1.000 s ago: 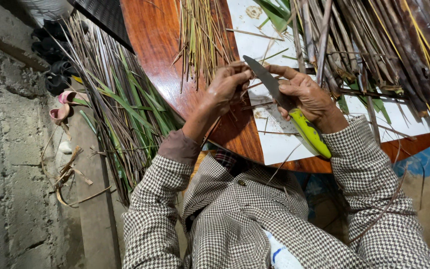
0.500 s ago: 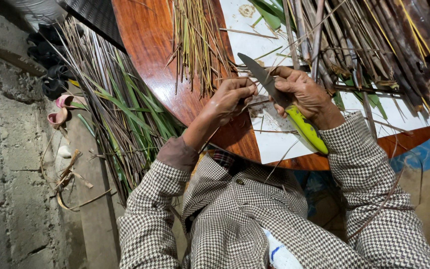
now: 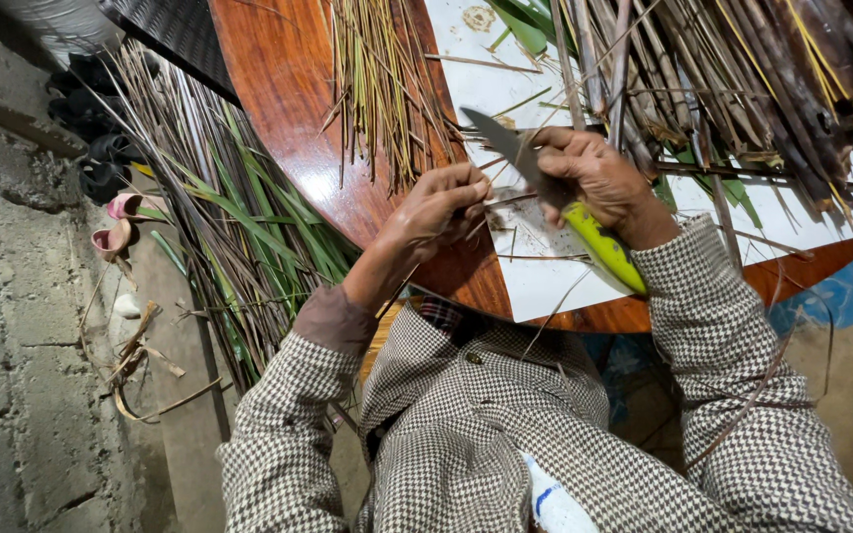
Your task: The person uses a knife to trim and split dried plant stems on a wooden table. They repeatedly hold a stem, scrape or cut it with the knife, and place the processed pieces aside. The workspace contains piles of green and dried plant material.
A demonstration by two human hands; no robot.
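My right hand (image 3: 599,178) grips a knife (image 3: 510,146) with a yellow-green handle (image 3: 604,249), the grey blade pointing up and left over the white board (image 3: 525,286). My left hand (image 3: 441,207) pinches a thin brown plant strip (image 3: 505,200) just beside the blade. Both hands work above the edge of a round reddish wooden table (image 3: 298,128). A bundle of thin pale-green stripped sticks (image 3: 377,89) lies on the table past my left hand. A heap of thick dark stalks and leaves (image 3: 733,79) lies behind my right hand.
Long green and brown leaves (image 3: 219,227) are piled on the floor left of the table. Sandals (image 3: 116,222) and dark shoes (image 3: 96,148) lie by a concrete block wall (image 3: 2,326). Dry scraps (image 3: 140,365) litter the floor. My checked sleeves fill the lower frame.
The view has drifted slightly, and both hands with the knife and strip have stayed together at the table's edge, the blade working along the strip.
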